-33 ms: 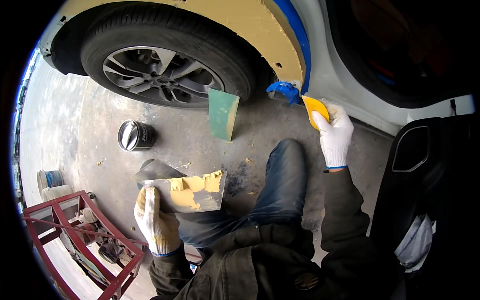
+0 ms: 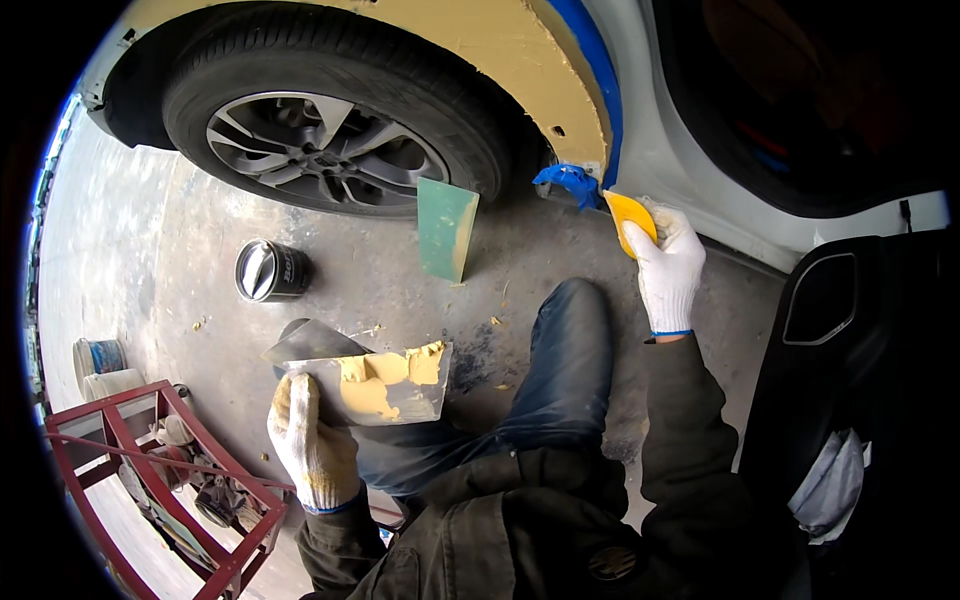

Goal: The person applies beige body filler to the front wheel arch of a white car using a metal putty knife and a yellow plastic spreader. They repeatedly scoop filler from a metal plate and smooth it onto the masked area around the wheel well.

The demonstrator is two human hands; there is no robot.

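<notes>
My left hand, in a white knit glove stained yellowish, grips a clear flat plate by its left end. Soft tan filler lies in lumps on the plate's upper face. My right hand, gloved in white, pinches a yellow spreader close to the lower end of the car's fender. Tan filler covers that fender panel around the wheel arch. Blue masking tape runs along the panel's right edge, and a crumpled blue piece hangs at its lower end.
A green sheet leans on the tire. An open dark can stands on the concrete floor. At lower left is a red metal frame, with buckets behind it. The open car door is at right.
My right hand and the yellow spreader have shifted very slightly left and up. My left hand and the plate stay where they were.
</notes>
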